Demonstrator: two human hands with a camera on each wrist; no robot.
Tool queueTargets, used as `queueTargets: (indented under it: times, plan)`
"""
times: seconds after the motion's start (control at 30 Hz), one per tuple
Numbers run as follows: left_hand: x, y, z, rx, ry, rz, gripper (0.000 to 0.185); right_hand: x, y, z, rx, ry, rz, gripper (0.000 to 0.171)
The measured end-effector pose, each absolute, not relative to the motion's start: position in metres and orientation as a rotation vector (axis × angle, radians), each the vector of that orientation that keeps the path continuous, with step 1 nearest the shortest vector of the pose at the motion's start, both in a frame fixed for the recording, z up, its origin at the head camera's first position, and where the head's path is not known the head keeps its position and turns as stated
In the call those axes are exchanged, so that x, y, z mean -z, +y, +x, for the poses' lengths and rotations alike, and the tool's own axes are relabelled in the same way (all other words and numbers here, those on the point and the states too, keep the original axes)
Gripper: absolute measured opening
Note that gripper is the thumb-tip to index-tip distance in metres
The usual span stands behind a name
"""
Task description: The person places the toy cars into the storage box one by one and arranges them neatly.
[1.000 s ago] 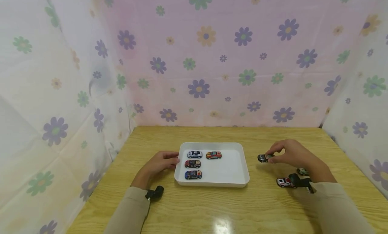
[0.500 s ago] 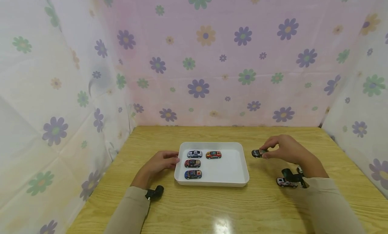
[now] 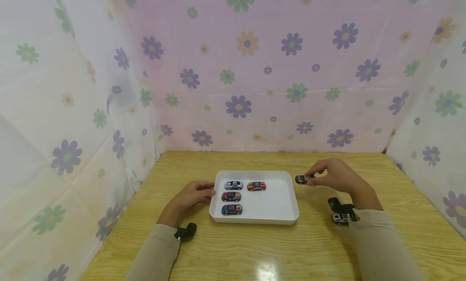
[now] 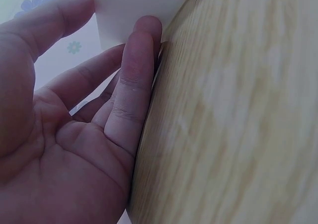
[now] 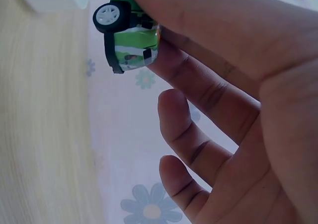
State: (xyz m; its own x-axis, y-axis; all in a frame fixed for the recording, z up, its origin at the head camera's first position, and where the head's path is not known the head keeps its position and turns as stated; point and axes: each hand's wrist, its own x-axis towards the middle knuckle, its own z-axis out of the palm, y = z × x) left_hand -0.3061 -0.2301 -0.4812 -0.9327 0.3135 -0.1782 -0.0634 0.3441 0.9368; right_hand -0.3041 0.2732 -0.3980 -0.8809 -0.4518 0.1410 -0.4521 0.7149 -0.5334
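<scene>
While the left hand (image 3: 191, 194), fingers extended, touches the tray (image 3: 271, 204), the right hand (image 3: 338, 179) pinches a toy car (image 3: 300, 179); slackening could drop it.

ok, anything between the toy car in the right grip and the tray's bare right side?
Only the tray's right wall, beside the toy car, which likely has to pass over it. Nothing else visible in between.
</scene>
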Motion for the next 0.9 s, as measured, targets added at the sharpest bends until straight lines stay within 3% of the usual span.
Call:
queueTargets:
  times: [0.9]
  plan:
    - [0.485, -0.232, -0.31, -1.598, 2.314, 0.231, 0.054, 0.395, 0.232, -0.316, -0.918, -2.878, 0.811, 0.019]
